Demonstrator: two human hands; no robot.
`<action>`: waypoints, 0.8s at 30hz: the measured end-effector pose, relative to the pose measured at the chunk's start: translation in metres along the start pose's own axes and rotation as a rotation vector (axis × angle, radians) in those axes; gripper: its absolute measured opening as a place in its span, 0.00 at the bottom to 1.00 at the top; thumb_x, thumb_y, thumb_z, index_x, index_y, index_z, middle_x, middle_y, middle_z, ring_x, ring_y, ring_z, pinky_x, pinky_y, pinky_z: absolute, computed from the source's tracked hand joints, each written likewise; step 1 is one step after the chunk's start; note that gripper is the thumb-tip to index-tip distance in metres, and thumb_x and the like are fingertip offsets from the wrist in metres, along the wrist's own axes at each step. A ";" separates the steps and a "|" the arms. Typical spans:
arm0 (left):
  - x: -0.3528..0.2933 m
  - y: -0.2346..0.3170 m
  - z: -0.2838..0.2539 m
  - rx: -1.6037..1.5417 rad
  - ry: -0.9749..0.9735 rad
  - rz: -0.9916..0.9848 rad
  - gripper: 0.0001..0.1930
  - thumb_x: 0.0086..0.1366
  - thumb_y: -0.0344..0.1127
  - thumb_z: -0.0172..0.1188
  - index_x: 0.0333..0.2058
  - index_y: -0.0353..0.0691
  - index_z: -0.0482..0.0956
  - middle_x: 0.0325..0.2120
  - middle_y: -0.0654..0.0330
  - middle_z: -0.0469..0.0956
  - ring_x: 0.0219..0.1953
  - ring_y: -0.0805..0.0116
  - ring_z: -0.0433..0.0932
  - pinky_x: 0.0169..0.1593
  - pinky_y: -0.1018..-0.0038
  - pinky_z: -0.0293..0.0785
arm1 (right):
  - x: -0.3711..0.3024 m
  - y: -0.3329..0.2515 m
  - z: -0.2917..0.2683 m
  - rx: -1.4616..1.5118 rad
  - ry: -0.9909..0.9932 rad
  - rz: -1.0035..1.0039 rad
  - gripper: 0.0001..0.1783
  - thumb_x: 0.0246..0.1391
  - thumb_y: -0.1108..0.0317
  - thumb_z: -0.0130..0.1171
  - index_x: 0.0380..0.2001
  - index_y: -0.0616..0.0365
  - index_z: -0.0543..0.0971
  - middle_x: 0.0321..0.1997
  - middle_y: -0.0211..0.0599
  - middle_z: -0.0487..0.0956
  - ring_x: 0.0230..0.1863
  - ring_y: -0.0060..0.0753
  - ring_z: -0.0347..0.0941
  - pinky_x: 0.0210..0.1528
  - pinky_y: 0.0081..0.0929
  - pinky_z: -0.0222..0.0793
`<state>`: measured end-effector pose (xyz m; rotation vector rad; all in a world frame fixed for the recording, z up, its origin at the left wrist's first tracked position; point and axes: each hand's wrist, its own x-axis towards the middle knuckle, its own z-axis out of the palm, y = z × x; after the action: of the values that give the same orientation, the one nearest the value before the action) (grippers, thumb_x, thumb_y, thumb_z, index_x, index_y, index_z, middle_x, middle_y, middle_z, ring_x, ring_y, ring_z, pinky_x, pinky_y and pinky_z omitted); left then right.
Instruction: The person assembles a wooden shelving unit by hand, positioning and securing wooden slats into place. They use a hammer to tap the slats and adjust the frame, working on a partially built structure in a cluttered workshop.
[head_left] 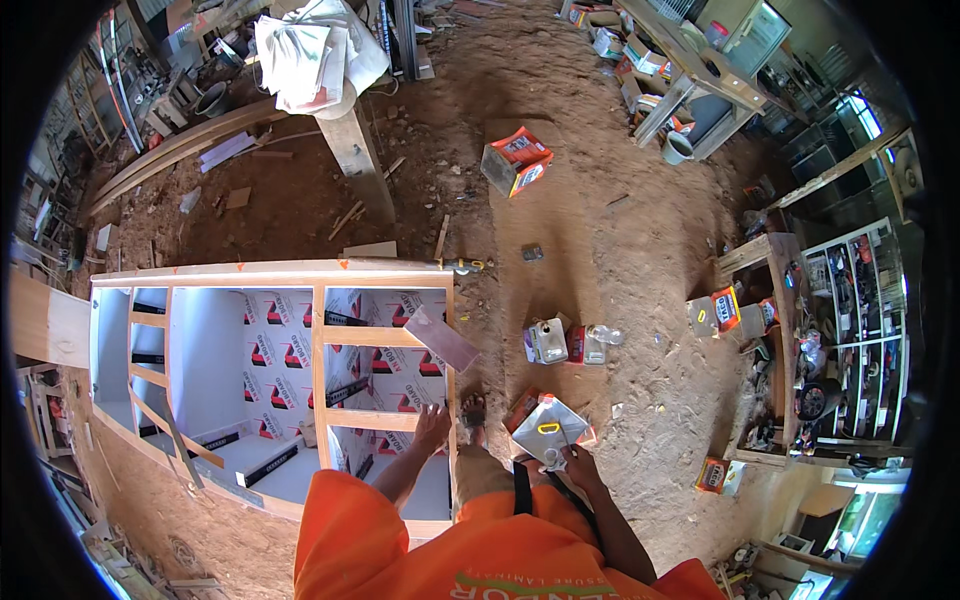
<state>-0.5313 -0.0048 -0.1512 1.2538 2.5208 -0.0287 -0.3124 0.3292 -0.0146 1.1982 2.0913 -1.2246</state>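
My left hand rests, fingers stretched out, at the near right edge of a wooden cabinet frame lying on the ground to my left. Just beyond it, a flat brownish board piece lies slanted across the frame's right edge. My right hand is closed at the near corner of a square metal tin with a yellow handle. Beside those fingers is the tin's round pale opening. Whatever the fingers pinch there is too small to make out.
More tins stand on the dirt floor ahead, with a clear plastic bottle beside them. An orange tin lies farther off. A tool with yellow parts sits by the cabinet's far corner. Wooden shelving stands at right, a workbench far right.
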 end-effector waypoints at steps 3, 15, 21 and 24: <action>0.007 0.004 -0.012 0.186 0.032 0.107 0.13 0.63 0.41 0.60 0.39 0.42 0.89 0.43 0.55 0.83 0.56 0.51 0.75 0.66 0.40 0.60 | 0.001 0.017 -0.001 0.013 0.045 -0.057 0.23 0.69 0.52 0.55 0.49 0.64 0.81 0.30 0.44 0.80 0.31 0.37 0.77 0.36 0.37 0.71; 0.013 0.002 -0.014 0.325 -0.245 0.109 0.17 0.60 0.51 0.64 0.40 0.49 0.90 0.44 0.55 0.85 0.58 0.53 0.75 0.70 0.36 0.52 | -0.017 0.031 -0.010 0.127 0.047 0.001 0.22 0.70 0.50 0.54 0.47 0.58 0.82 0.16 0.27 0.71 0.16 0.21 0.66 0.21 0.27 0.61; 0.007 -0.006 -0.007 -0.091 -0.054 -0.230 0.13 0.56 0.41 0.64 0.34 0.40 0.88 0.38 0.52 0.83 0.53 0.49 0.78 0.68 0.37 0.53 | -0.017 0.029 -0.001 0.258 -0.036 -0.045 0.24 0.72 0.47 0.50 0.53 0.56 0.80 0.15 0.23 0.65 0.12 0.17 0.59 0.14 0.24 0.54; 0.023 0.000 -0.014 -0.401 0.004 -0.592 0.16 0.53 0.39 0.64 0.39 0.36 0.84 0.44 0.48 0.81 0.55 0.49 0.75 0.63 0.45 0.62 | -0.024 0.023 0.002 0.273 -0.077 0.023 0.27 0.72 0.48 0.49 0.56 0.60 0.80 0.39 0.41 0.77 0.37 0.32 0.74 0.38 0.32 0.69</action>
<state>-0.5481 0.0159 -0.1444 0.3399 2.6287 0.3235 -0.2808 0.3216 -0.0100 1.2628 1.8940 -1.5581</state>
